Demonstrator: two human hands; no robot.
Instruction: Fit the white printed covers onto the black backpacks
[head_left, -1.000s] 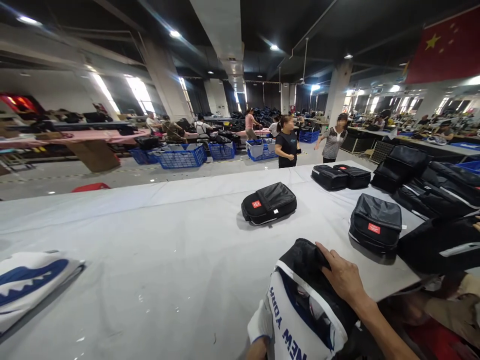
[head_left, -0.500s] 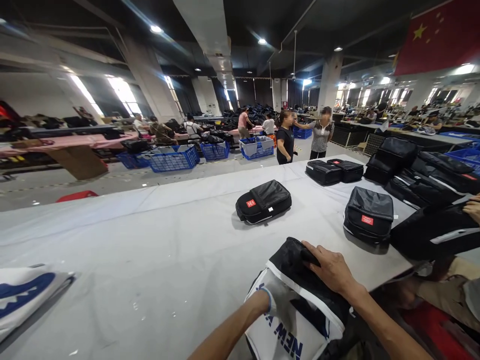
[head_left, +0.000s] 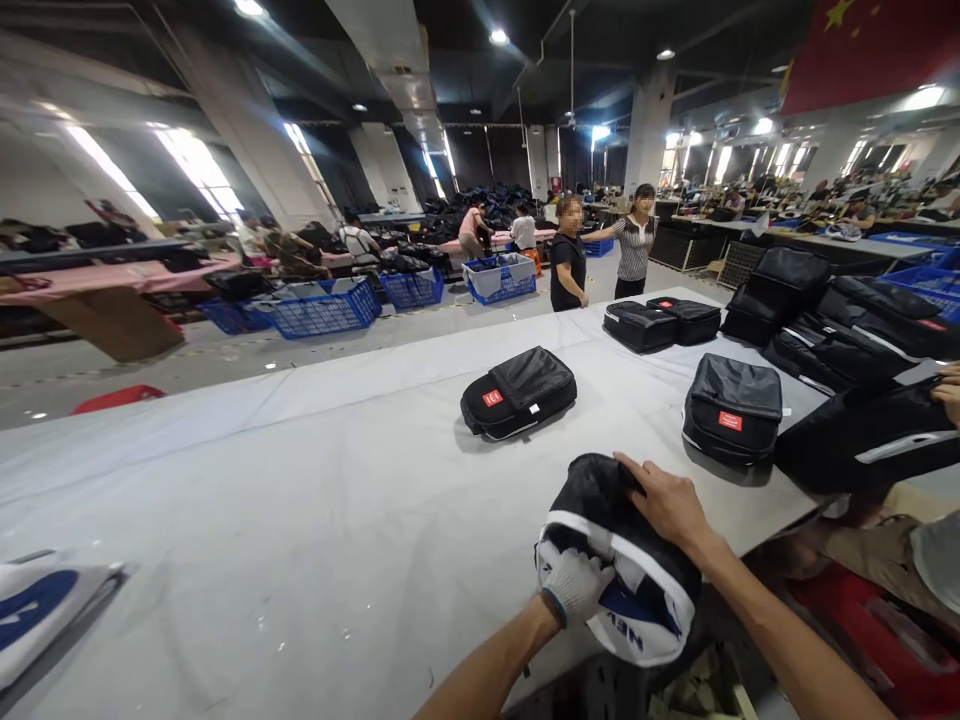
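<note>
A black backpack (head_left: 600, 485) with a white-trimmed opening is between my hands near the table's front edge. Part of a white panel with dark blue lettering shows inside the opening. My left hand (head_left: 577, 585), in a white knit glove, is closed at the opening's lower left, its fingers curled on the white panel. My bare right hand (head_left: 667, 500) grips the black fabric along the upper right side, thumb and some fingertips hidden. Beyond them, a black backpack with a red label (head_left: 521, 393) lies on the white table (head_left: 300, 520).
Another red-labelled black backpack (head_left: 733, 408) lies to the right, with a pile of black bags (head_left: 847, 310) behind it. A co-worker's hand (head_left: 949, 392) holds a black bag at the right edge. A white and blue piece (head_left: 45, 610) lies far left. Two people stand beyond the table.
My left hand has come up out of the opening, so its glove now shows. The white lettered panel has been folded inward, and less of it shows. My view has shifted slightly.
</note>
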